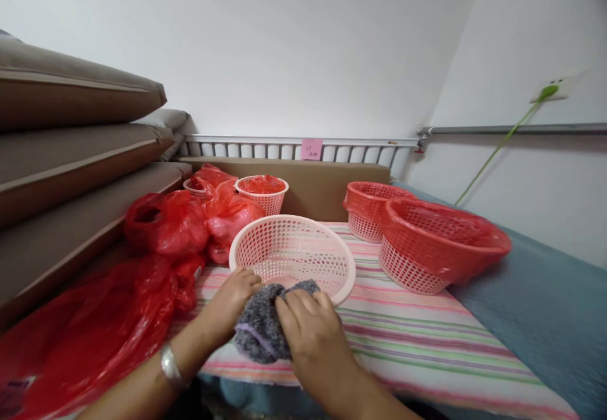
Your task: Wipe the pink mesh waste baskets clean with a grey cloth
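A pale pink plastic basket (327, 259) with holes in its wall tilts toward me on the striped cloth. My left hand (233, 303), with a silver bracelet at its wrist, curls its fingers over the near left of the basket's rim. My right hand (310, 331) is closed on a dark grey fuzzy cleaning cloth (260, 328) with a lilac edge. The cloth is bunched over the near rim, partly inside the basket, and hides that part of it. Its left side lies against my left hand.
Two baskets covered in red plastic, a smaller basket (365, 208) and a larger basket (417, 265), stand right. Red plastic bags (175, 224) and a small lined basket (272, 202) lie left. Stacked cushions (85, 154) rise at far left. A radiator (265, 149) runs behind.
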`<control>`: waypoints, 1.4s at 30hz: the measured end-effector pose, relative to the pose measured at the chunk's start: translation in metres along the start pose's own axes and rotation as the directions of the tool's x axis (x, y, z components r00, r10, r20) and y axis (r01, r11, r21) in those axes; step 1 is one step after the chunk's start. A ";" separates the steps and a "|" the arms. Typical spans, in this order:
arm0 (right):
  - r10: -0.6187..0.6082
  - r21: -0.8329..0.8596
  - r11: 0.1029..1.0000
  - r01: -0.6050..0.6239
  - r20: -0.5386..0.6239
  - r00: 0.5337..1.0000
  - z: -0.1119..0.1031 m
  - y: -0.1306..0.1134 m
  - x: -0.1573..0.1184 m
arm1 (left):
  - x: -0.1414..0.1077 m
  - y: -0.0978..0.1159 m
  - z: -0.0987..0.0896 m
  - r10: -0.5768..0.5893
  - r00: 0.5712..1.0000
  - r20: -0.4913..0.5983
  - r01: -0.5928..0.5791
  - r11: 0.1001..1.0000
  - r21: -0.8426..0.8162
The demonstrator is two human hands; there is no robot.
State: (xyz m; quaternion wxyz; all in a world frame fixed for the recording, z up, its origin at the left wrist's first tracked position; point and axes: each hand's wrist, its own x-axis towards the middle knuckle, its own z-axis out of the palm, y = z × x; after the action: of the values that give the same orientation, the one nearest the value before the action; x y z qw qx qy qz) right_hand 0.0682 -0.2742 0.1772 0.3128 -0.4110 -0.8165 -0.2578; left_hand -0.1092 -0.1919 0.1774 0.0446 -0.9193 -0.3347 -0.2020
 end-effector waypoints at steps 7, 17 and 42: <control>-0.064 0.101 0.993 0.060 0.038 0.997 -0.007 0.035 -0.006 | 0.008 0.004 -0.007 0.058 0.998 0.036 -0.057 0.998 -0.032; -0.114 0.152 0.980 0.125 -0.082 0.990 -0.014 0.079 -0.021 | 0.014 -0.053 -0.017 0.186 0.983 -0.006 -0.186 0.982 -0.008; -0.145 0.202 0.968 0.149 -0.034 0.989 -0.013 0.061 -0.015 | 0.002 -0.034 -0.012 0.197 0.980 -0.028 -0.196 0.980 0.032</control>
State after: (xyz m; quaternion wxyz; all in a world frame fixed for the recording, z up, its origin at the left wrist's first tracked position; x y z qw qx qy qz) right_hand 0.1297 -0.2588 0.1849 0.3412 -0.3124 -0.8639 -0.1991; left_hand -0.1331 -0.1673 0.1872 0.0828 -0.9439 -0.2446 -0.2059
